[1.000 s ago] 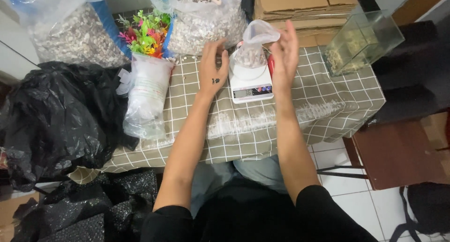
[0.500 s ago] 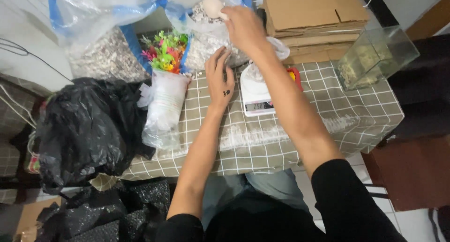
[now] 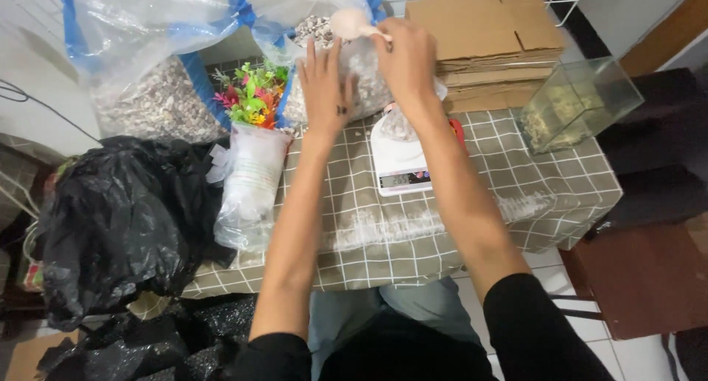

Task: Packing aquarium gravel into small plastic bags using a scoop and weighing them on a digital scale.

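I am scooping gravel out of the big clear bag (image 3: 324, 64) at the back of the table (image 3: 516, 204). My right hand (image 3: 404, 56) is clenched around the handle of a pale scoop (image 3: 348, 23), held over the bag's open mouth, while my left hand (image 3: 324, 86) lies flat and open against the bag's front to steady it. The white kitchen scale (image 3: 402, 160) sits just in front of the bag, with a small clear pouch (image 3: 402, 123) of gravel resting on it, partly hidden by my forearm. Next, I judge, the scoop must dip in level, then tip slowly into the pouch without spilling.
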